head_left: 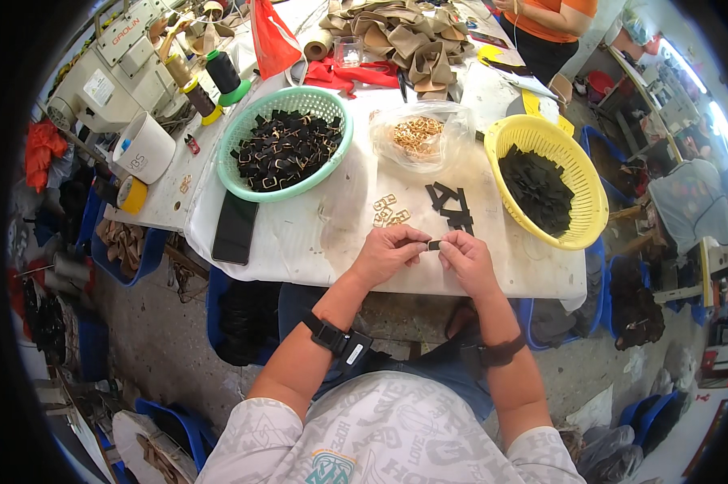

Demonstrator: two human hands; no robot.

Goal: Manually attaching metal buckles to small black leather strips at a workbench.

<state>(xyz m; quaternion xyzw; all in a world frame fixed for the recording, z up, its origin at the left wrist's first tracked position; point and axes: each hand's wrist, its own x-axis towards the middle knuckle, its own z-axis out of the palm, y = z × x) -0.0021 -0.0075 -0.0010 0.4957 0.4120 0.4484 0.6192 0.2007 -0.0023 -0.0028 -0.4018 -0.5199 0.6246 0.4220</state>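
Pinching a small black strap between both hands, your left hand and right hand close fingertips on its ends just above the table edge, gold buckles and cut straps near for quick reach.

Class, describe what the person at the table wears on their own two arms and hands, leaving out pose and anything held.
Both hands are bare, without gloves. The left hand has a black band with a small boxy device strapped at the wrist. The right hand has a plain dark wristband. Short sleeves of a pale grey patterned shirt cover the upper arms; the forearms are uncovered.
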